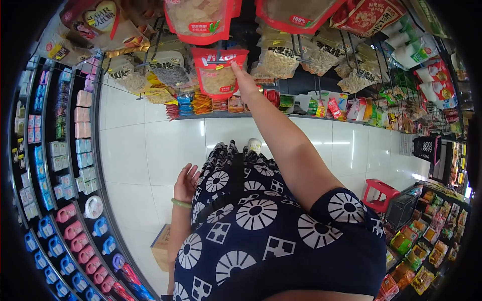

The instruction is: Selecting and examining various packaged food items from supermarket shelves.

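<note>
A red pouch with a see-through window [215, 78] hangs from a metal peg hook [220, 56] on the rack before me. Inside it are pale yellowish lumps. My right hand [246, 84] grips the pouch by its right edge, thumb on the front; the other fingers are mostly hidden behind it. My left hand [186, 183] hangs low beside my patterned dark-blue clothes [256, 214], holding nothing, its fingers a little apart. A pale green bangle [181, 203] circles the left wrist. Larger red-edged pouches [199, 22] hang just above the gripped one.
Bags of dried goods [278, 60] hang on both sides of the pouch, with small packets [203, 102] on a shelf below. Shelves of detergent bottles [77, 240] line the left. A cardboard box [161, 246] stands behind my left arm. At right are a red stool [379, 195] and dark crate [403, 207].
</note>
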Motion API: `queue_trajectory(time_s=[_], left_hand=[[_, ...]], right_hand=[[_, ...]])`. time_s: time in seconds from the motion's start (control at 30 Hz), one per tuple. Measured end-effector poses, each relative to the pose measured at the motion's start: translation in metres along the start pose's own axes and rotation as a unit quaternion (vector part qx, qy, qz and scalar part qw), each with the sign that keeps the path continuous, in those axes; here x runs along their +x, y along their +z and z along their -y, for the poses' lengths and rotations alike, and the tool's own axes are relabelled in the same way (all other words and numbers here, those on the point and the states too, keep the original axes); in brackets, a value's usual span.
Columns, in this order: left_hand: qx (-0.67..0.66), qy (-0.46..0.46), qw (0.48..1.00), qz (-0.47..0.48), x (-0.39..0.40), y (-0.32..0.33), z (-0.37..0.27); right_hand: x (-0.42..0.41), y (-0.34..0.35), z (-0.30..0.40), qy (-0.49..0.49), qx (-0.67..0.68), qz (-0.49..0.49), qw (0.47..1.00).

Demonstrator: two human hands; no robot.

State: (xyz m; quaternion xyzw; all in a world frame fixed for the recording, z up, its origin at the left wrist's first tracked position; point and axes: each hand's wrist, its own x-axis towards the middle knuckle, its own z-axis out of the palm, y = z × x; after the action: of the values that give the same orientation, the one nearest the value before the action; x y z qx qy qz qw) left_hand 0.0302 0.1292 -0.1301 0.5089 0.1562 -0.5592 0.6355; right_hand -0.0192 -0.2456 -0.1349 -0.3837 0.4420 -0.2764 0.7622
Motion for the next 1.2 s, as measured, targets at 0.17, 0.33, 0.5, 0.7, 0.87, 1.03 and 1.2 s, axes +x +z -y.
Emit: queue_trajectory(time_s=[0.17, 0.33, 0.5, 0.7, 0.87, 1.03, 1.2], left_hand=[[-0.005, 0.061, 0.998, -0.021, 0.007, 0.001, 0.029], [0.002, 0.013, 1.000, -0.018, 0.007, 0.033, 0.030], [0.025, 0.009, 1.000, -0.015, 0.013, 0.063, 0.040], [0.016, -0.025, 0.999, 0.015, 0.023, 0.072, 0.057], [0.045, 0.016, 0.999, 0.005, 0.021, 0.062, 0.066], [0.068, 0.017, 0.998, 0.005, 0.013, 0.045, 0.077], [0.079, -0.006, 0.997, -0.022, 0.000, 0.056, 0.078]], right_hand=[[-0.031, -0.006, 0.018, 0.078, -0.050, 0.082, 0.992], [-0.045, -0.060, 0.006, 0.021, -0.162, 0.086, 0.983], [-0.027, -0.149, 0.005, -0.237, -0.090, -0.112, 0.961], [0.000, -0.167, 0.099, -0.303, -0.193, -0.163, 0.919], [0.017, -0.161, 0.136, -0.231, -0.151, 0.030, 0.961], [0.032, -0.159, 0.138, -0.261, -0.117, 0.050, 0.957], [0.021, -0.153, 0.148, -0.256, -0.101, 0.083, 0.958]])
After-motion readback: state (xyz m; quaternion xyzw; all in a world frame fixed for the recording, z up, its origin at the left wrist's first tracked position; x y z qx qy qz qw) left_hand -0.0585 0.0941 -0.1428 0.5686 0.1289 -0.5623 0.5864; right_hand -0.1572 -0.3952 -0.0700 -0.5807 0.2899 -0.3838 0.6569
